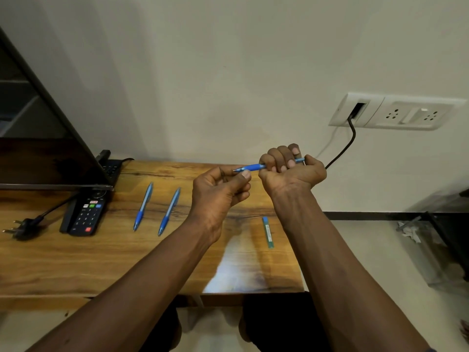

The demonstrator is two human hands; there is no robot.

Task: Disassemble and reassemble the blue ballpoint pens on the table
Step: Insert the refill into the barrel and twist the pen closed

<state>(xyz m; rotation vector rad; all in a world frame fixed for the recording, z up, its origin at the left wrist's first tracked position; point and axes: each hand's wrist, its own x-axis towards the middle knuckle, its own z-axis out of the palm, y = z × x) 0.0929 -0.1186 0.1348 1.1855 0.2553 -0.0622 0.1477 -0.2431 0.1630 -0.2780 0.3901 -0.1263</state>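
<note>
My right hand [286, 168] is closed in a fist around a blue ballpoint pen [253, 167], held level above the wooden table [76, 262]. The pen's tip points left. My left hand [220, 191] pinches that tip end between thumb and fingers. Two more blue pens lie side by side on the table, one [143, 206] to the left and the other [169, 211] just right of it, tips toward me. A thin green and blue stick [268, 232] lies on the table under my right wrist.
A black remote control [87, 212] and a loose black plug with its cable [22, 227] lie at the left. A dark screen [45, 138] leans over the table's back left. A wall socket plate [396, 111] with a black cable is at the right.
</note>
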